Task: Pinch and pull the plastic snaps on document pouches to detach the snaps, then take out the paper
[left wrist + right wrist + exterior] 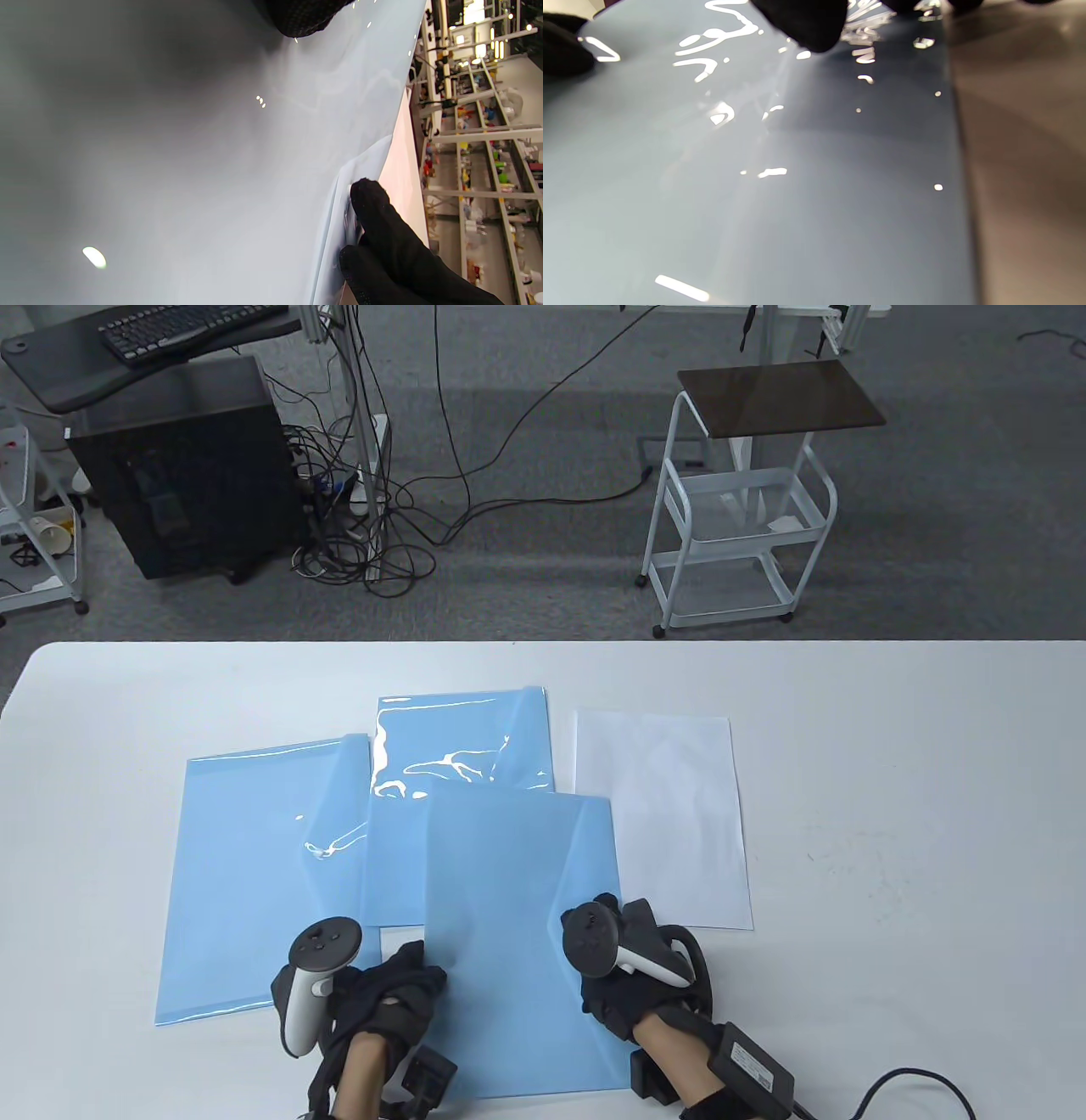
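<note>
Black-gloved, the left hand (386, 988) pinches the left edge of the front blue pouch (517, 950), and the right hand (624, 963) grips that pouch's right edge; in the left wrist view its fingertips (369, 199) pinch the layered edge there. No snap is visible from here, so I cannot tell whether it is undone. One white paper sheet (662, 814) lies on the bench (891, 780) just right of the front pouch, so one pouch looks emptied. Behind the front pouch lie the middle pouch (462, 755) and, further left, the left pouch (254, 865). Judging by this, most work remains.
</note>
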Tool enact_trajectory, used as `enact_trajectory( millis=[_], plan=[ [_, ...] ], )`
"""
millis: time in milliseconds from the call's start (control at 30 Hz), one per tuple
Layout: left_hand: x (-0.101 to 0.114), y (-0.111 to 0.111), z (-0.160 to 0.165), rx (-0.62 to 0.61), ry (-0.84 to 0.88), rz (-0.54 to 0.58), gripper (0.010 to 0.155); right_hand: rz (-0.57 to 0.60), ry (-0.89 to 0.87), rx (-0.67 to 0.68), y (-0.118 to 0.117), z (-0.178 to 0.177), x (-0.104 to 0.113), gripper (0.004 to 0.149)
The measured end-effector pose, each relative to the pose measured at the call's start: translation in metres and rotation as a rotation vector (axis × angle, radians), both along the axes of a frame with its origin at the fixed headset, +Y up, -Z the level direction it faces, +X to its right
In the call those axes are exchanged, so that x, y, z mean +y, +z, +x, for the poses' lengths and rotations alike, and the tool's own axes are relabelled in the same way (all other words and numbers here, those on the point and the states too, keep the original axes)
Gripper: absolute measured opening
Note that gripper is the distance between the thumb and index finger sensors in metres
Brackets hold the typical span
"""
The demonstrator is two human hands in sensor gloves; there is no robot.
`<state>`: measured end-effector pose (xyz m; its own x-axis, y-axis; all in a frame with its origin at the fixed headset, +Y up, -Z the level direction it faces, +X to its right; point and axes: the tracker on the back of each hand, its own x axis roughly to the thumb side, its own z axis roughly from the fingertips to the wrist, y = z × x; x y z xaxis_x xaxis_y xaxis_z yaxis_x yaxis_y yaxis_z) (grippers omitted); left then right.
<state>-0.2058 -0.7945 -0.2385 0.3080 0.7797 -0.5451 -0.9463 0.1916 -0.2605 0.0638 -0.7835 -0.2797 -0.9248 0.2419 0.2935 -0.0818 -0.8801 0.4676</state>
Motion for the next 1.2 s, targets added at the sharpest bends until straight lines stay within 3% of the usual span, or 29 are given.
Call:
enact_trajectory(
  millis=[167,267,567,800,1000,1200],
  plan=[
    [0.000,0.000,0.000,-0.002,0.000,-0.005,0.049,-0.002,0.079,0.033,0.001,-0.007,-0.004,0.063],
    [0.000,0.000,0.000,-0.005,-0.010,-0.002,0.049,-0.056,0.056,0.014,-0.003,-0.009,-0.003,0.062],
    [0.000,-0.001,0.000,-0.007,-0.033,0.000,0.049,-0.070,0.016,0.000,-0.007,-0.003,-0.001,0.061],
    [0.000,-0.001,0.002,-0.006,-0.052,0.006,0.049,0.081,-0.112,-0.096,-0.008,0.026,0.033,0.061],
    [-0.001,-0.001,0.003,-0.010,-0.062,0.006,0.051,0.227,-0.184,-0.189,0.001,0.070,0.068,0.081],
    [-0.001,-0.001,0.003,-0.009,-0.054,-0.001,0.051,0.361,-0.218,-0.303,0.006,0.119,0.081,0.090]
  ],
)
